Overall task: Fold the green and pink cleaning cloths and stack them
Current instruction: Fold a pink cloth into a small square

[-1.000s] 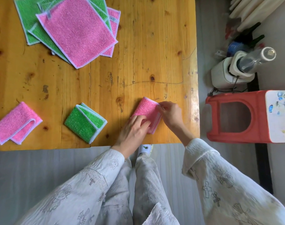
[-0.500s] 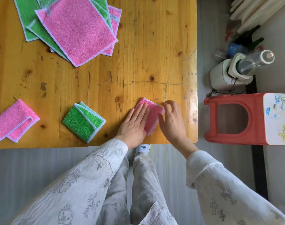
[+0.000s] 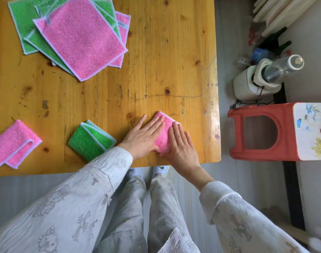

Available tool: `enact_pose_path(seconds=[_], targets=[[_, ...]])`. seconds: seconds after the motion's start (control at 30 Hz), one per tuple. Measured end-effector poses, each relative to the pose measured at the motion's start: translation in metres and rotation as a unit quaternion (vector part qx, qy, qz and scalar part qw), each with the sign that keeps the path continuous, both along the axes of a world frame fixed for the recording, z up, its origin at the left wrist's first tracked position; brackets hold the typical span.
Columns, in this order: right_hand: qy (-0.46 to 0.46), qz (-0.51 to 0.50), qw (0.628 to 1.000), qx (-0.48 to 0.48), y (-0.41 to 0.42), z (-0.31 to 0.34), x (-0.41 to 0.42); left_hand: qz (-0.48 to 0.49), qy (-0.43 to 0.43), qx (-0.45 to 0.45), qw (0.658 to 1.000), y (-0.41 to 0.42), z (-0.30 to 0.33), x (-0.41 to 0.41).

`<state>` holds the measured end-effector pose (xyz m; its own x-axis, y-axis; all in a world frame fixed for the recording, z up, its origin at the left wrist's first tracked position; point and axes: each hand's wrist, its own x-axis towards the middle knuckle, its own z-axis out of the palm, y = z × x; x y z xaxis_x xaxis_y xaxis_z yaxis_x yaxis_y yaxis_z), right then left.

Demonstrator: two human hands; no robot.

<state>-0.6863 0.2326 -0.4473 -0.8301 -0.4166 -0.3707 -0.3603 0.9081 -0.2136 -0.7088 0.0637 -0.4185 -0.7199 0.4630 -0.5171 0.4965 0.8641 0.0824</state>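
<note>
Left hand [image 3: 144,136]: flat, fingers spread, hiding folded pink cloth [image 3: 163,133]'s left side.
Right hand [image 3: 181,145]: flat, covering its right edge.
Unfolded pile [image 3: 79,35]: top cropped.

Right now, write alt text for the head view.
Both hands, left hand and right hand, press flat on a folded pink cloth near a wooden table edge. A folded green cloth lies left; unfolded cloths sit at the far corner.
</note>
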Motion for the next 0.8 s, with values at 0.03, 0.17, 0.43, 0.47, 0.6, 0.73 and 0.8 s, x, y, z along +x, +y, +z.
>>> enact_pose_path(seconds=[0.03,0.17,0.43,0.47,0.6,0.73,0.8], targets=[[0.000,-0.003,1.000,-0.008,0.000,0.001,-0.001,-0.013,-0.008,-0.001,1.000,-0.003,0.002,-0.007],[0.000,-0.007,1.000,-0.012,-0.001,0.008,-0.004,-0.046,-0.021,0.014,0.999,-0.013,0.007,-0.021],[0.030,-0.032,0.999,0.027,-0.016,0.002,-0.005,-0.063,0.001,-0.014,0.998,-0.011,0.006,-0.018],[0.035,-0.025,0.998,0.037,-0.016,0.001,-0.005,-0.066,0.007,-0.015,0.998,-0.010,0.006,-0.018],[0.044,-0.023,0.997,0.057,-0.018,0.000,-0.006,-0.065,-0.006,-0.008,0.998,-0.013,0.005,-0.022],[0.048,-0.020,0.997,0.062,-0.019,0.001,-0.007,-0.054,-0.026,0.005,0.998,-0.013,0.006,-0.023],[0.028,-0.022,0.998,0.058,-0.019,0.002,-0.007,-0.045,-0.036,0.014,0.998,-0.013,0.005,-0.022]])
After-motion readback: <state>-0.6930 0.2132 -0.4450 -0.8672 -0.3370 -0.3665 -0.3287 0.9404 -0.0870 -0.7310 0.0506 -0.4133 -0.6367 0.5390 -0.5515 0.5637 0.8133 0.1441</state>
